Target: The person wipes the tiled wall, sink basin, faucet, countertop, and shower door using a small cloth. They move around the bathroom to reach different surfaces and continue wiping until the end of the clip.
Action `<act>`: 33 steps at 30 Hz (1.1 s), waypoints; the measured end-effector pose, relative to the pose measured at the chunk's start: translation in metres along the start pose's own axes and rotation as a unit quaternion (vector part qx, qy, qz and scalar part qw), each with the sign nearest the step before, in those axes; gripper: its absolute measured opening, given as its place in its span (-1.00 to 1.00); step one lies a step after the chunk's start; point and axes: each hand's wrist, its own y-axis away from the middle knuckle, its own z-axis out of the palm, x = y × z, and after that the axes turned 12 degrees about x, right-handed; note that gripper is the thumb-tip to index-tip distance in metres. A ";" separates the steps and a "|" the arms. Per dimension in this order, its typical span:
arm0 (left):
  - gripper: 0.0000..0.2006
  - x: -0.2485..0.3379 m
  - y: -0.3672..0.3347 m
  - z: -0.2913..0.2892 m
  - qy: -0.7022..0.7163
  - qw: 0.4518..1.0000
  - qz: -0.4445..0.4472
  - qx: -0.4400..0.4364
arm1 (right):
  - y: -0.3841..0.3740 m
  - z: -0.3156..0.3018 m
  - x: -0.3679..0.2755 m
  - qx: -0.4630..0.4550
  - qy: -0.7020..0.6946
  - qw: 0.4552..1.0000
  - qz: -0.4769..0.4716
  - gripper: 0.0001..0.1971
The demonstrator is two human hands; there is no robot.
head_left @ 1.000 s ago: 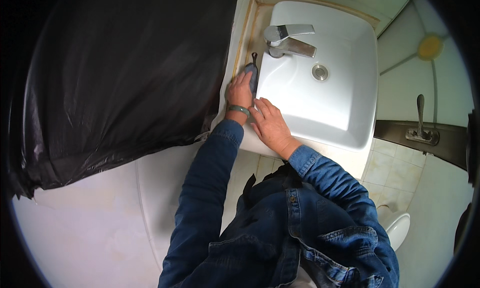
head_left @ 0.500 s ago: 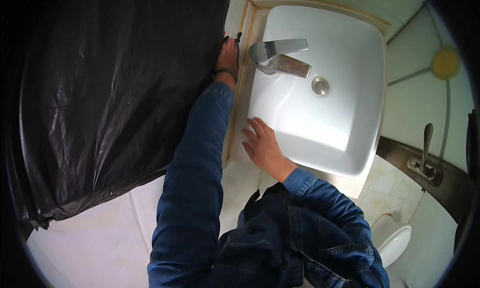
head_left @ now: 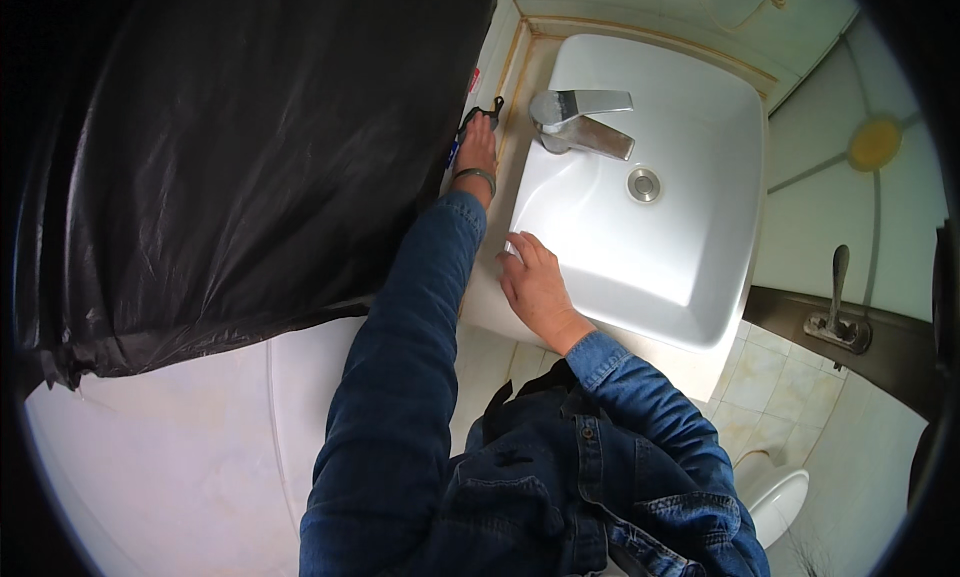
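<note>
My left hand reaches far forward between the black plastic sheet and the sink. Its fingers are stretched out, and their tips lie at a small black item with a looped end, whose kind I cannot make out. My right hand is at the near left corner of the white washbasin, fingers apart and slightly bent, the tips at its rim. Nothing shows in the right hand. A silver faucet stands at the basin's left side, in front of my hands.
The basin has a round metal drain. On the right a door lever handle sits on a brown-framed door, with a white toilet below it. A red-and-white item shows beside the sheet's edge.
The view has shifted, so the scene sits a little differently. My left hand stays by the black item, more of which shows now. My right hand has come closer to the basin's rim.
</note>
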 end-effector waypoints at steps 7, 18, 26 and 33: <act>-0.39 0.014 0.032 0.002 -0.016 1.000 -0.012 0.012 | 0.005 0.006 0.001 0.038 0.039 0.998 -0.015 -0.73; -0.38 0.045 0.094 0.004 0.039 0.999 -0.030 -0.012 | 0.008 0.010 0.001 0.050 0.067 0.996 -0.028 -0.75; -0.44 0.065 0.155 0.002 0.033 0.999 -0.041 -0.015 | 0.009 0.010 0.002 0.034 0.072 0.997 -0.021 -0.74; -0.66 0.105 0.233 0.028 0.212 0.973 -0.058 0.076 | 0.009 0.011 0.005 0.019 0.055 0.998 -0.006 -0.73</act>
